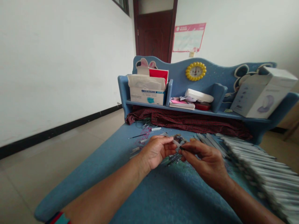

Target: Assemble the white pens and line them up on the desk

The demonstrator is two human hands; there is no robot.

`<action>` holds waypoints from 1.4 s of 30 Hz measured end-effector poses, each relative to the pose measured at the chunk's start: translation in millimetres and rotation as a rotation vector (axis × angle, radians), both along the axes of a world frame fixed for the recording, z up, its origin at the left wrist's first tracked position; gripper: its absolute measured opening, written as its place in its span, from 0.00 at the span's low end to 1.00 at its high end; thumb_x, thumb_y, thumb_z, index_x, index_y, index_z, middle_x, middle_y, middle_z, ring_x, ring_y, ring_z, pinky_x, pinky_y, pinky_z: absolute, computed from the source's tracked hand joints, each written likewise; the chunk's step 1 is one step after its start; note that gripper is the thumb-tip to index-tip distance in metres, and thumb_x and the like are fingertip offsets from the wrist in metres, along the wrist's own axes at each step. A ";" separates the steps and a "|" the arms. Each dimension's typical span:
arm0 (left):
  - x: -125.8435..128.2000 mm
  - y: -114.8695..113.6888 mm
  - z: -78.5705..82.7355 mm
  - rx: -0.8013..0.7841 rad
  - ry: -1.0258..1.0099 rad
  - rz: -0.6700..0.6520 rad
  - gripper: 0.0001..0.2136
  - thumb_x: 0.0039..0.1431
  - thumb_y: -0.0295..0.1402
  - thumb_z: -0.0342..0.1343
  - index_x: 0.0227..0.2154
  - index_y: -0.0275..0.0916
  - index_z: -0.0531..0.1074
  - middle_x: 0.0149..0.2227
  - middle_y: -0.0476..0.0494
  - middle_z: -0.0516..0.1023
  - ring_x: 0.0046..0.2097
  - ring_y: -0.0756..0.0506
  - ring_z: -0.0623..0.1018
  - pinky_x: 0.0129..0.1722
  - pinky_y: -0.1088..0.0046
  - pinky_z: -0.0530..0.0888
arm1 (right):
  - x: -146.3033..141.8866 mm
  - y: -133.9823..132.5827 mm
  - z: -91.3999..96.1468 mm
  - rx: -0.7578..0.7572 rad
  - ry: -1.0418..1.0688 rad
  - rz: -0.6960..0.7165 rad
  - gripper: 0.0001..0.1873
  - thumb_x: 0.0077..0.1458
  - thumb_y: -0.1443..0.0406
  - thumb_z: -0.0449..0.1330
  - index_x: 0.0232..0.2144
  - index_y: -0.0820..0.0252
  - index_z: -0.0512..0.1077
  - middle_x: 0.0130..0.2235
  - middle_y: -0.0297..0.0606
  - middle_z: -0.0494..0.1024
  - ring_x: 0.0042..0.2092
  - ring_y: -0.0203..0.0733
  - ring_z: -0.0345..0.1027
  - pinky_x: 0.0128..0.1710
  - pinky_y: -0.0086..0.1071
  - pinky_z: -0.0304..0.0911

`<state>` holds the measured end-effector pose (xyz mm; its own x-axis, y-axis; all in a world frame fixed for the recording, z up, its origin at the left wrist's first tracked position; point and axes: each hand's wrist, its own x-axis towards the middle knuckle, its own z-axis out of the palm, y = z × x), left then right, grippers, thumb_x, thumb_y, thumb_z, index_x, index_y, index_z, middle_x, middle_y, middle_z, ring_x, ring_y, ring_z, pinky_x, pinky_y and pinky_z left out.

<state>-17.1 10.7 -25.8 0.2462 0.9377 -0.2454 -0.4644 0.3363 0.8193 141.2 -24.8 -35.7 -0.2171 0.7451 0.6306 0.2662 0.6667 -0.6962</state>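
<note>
Between my two hands is a short whitish pen part (177, 143) with a dark end, slightly blurred. My left hand (158, 151) pinches its pale end between thumb and fingers. The fingertips of my right hand (205, 160) are closed on the dark end. Beneath the hands lies a loose bunch of thin dark pen refills (172, 160), partly covered by the fingers. A small heap of tiny parts (179, 137) shows just behind the hands; I cannot make out its pieces.
Many pens (261, 158) lie in a long row on the right of the blue table (98, 161). White caps (156, 128) and one dark refill (137, 136) are at the left. A checked cloth (187, 122) lies below the shelf (149, 104), which bears boxes (254, 96).
</note>
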 end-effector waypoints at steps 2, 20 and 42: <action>0.0 -0.1 0.1 0.003 0.001 0.004 0.05 0.52 0.21 0.53 0.24 0.30 0.71 0.20 0.45 0.75 0.21 0.52 0.75 0.22 0.79 0.74 | 0.5 0.4 -1.1 0.024 -0.014 -0.019 0.05 0.49 0.71 0.59 0.31 0.59 0.73 0.25 0.31 0.74 0.28 0.32 0.68 0.31 0.26 0.65; 1.4 -1.2 -0.6 0.110 -0.010 0.068 0.02 0.51 0.21 0.55 0.25 0.30 0.70 0.23 0.44 0.76 0.24 0.51 0.76 0.22 0.79 0.74 | 11.5 7.2 -7.8 0.568 -0.476 -0.309 0.08 0.56 0.69 0.53 0.38 0.63 0.71 0.34 0.42 0.78 0.37 0.41 0.72 0.38 0.32 0.66; 4.7 -5.9 3.8 0.238 0.104 0.098 0.03 0.52 0.21 0.54 0.27 0.33 0.65 0.24 0.44 0.74 0.25 0.51 0.76 0.23 0.78 0.74 | 12.1 4.7 -6.3 -0.071 -0.370 -0.233 0.10 0.57 0.59 0.51 0.33 0.57 0.69 0.22 0.32 0.73 0.23 0.36 0.67 0.23 0.27 0.58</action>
